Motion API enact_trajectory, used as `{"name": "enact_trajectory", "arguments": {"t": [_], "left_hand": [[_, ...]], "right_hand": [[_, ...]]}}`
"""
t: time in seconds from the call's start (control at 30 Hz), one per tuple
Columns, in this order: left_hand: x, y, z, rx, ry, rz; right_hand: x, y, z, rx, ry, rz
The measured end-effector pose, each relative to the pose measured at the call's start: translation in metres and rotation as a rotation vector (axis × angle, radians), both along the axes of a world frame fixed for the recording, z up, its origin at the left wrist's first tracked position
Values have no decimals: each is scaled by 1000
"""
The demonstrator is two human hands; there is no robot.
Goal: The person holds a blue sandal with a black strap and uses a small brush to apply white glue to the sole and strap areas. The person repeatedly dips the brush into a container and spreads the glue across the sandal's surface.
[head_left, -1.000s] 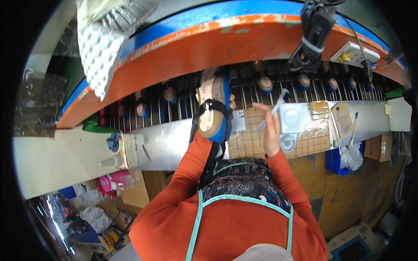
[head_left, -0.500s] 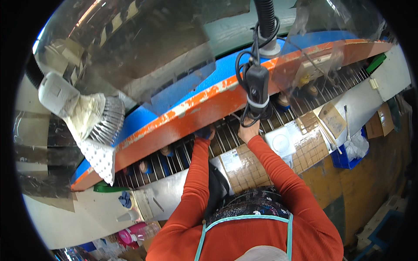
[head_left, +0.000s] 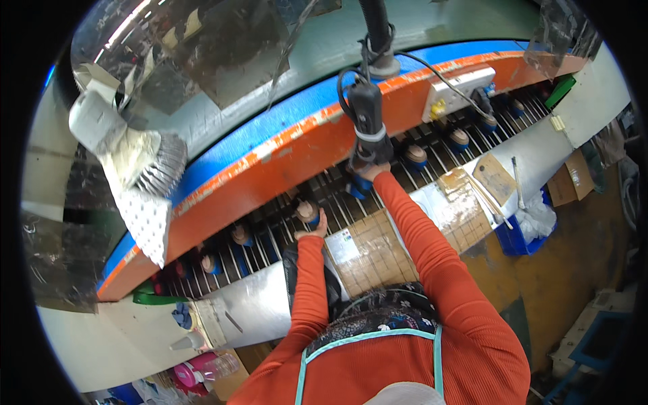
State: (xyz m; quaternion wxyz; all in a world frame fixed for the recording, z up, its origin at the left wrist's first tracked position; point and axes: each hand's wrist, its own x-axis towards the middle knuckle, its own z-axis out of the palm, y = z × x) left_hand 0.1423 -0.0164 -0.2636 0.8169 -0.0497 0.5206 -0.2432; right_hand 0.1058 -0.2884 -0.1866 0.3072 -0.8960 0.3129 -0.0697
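Several blue shoes on tan lasts stand on the rod conveyor [head_left: 270, 250]. My left hand [head_left: 312, 227] is at the near side of one shoe on a last [head_left: 307, 212]; its fingers are apart, with one finger alongside the shoe. My right hand [head_left: 375, 171] reaches farther in and is closed at another blue shoe [head_left: 358, 187], beneath a hanging black controller [head_left: 368, 108]. The controller hides part of the right fingers and of that shoe.
An orange and blue machine edge [head_left: 270, 165] arches over the conveyor. A lamp with a finned body [head_left: 158, 162] hangs at left. Taped cardboard [head_left: 371, 253] covers the near ledge. A blue bin [head_left: 516, 233] holds plastic at right; a pink-lidded bottle [head_left: 219, 366] is lower left.
The view has shifted. My left hand has drawn nearer to me, and my right hand has reached farther over the conveyor. The shoe beside my left hand now shows plainly.
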Motion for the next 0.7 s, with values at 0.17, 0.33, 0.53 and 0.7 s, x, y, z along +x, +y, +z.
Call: {"name": "enact_trajectory", "arguments": {"t": [0.17, 0.33, 0.53, 0.7], "left_hand": [[-74, -20, 89, 196, -623, -890], [-142, -2, 151, -265, -1148, -962], [-196, 14, 139, -388, -1295, -835], [-210, 31, 180, -39, -1335, -579]], "right_hand": [[-111, 23, 83, 571, -210, -94], [-222, 62, 130, 826, -501, 120], [-314, 74, 106, 928, -688, 56], [-376, 69, 56, 139, -291, -235]]}}
